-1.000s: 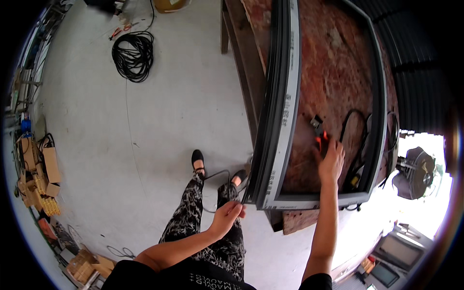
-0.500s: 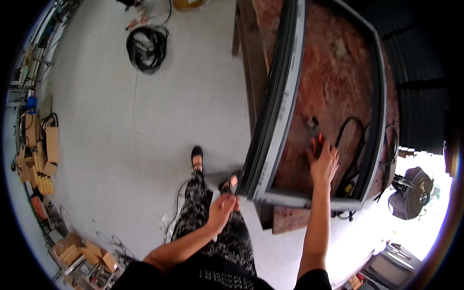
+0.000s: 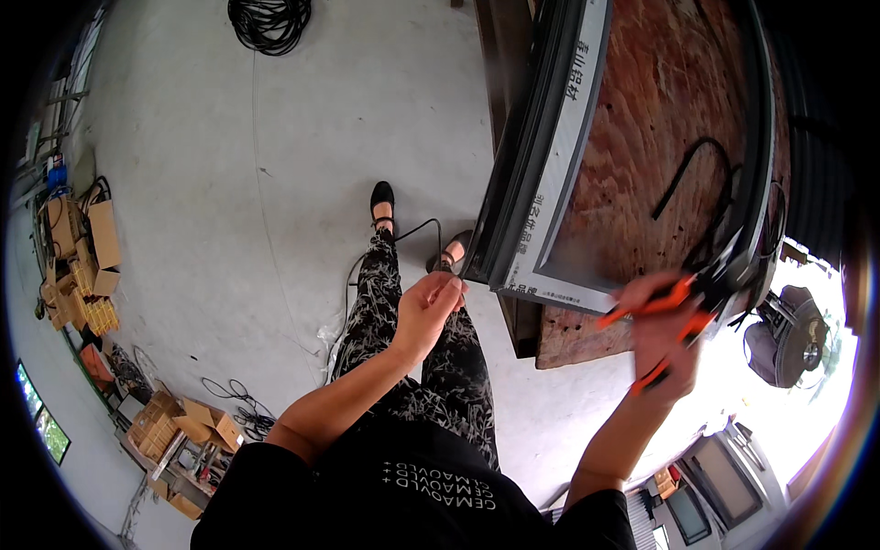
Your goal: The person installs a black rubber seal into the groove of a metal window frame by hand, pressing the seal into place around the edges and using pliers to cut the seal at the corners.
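Note:
My left hand (image 3: 429, 310) is closed in a pinch on a thin black cord-like strip (image 3: 438, 240), beside the near left corner of a grey and black metal frame (image 3: 555, 197). From the fingers the strip loops over my feet and runs down toward the floor. My right hand (image 3: 662, 335), blurred, is wrapped around a pliers-like tool (image 3: 674, 295) with orange and black handles. It is above the frame's near right corner, with the tool's dark head pointing away to the right; the jaws are smeared by motion.
The frame lies on a reddish wooden tabletop (image 3: 642, 137), with black strips (image 3: 701, 151) inside it. A fan (image 3: 788, 339) stands at the right. Coiled black cable (image 3: 269, 20) lies on the floor at the far left; cardboard boxes (image 3: 103, 234) line the left wall.
My right hand has picked up the orange-handled tool from the tabletop and brought it nearer and to the right. My left hand still pinches near the frame's corner; the view has shifted.

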A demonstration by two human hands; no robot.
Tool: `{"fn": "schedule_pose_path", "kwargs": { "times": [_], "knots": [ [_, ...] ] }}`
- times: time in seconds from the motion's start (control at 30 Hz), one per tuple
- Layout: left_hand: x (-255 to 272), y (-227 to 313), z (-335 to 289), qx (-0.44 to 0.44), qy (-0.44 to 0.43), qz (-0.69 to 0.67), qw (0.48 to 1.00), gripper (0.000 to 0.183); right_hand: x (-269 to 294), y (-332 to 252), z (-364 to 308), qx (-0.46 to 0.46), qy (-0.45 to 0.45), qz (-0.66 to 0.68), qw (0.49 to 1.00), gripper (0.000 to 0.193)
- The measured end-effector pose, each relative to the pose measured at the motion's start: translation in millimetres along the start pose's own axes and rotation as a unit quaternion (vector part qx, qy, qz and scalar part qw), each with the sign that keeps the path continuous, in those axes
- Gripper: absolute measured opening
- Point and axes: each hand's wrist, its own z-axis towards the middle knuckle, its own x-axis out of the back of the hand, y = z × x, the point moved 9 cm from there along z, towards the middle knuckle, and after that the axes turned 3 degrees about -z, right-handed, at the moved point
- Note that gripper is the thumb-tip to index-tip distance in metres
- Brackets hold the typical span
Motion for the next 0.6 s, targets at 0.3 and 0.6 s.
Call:
{"fn": "schedule_pose_path", "kwargs": {
  "times": [0.3,0.6],
  "knots": [
    [-0.3,14.4,-2.4,-0.065,0.023,0.141,0.988,0.017,-44.6,122.5,-64.9,-0.208,-0.102,-0.396,0.889,0.037],
    [-20.2,78.6,-21.1,-0.291,0.012,0.400,0.869,0.008,-46.7,133.0,-36.7,-0.146,-0.111,-0.447,0.875,0.037]
  ]
}}
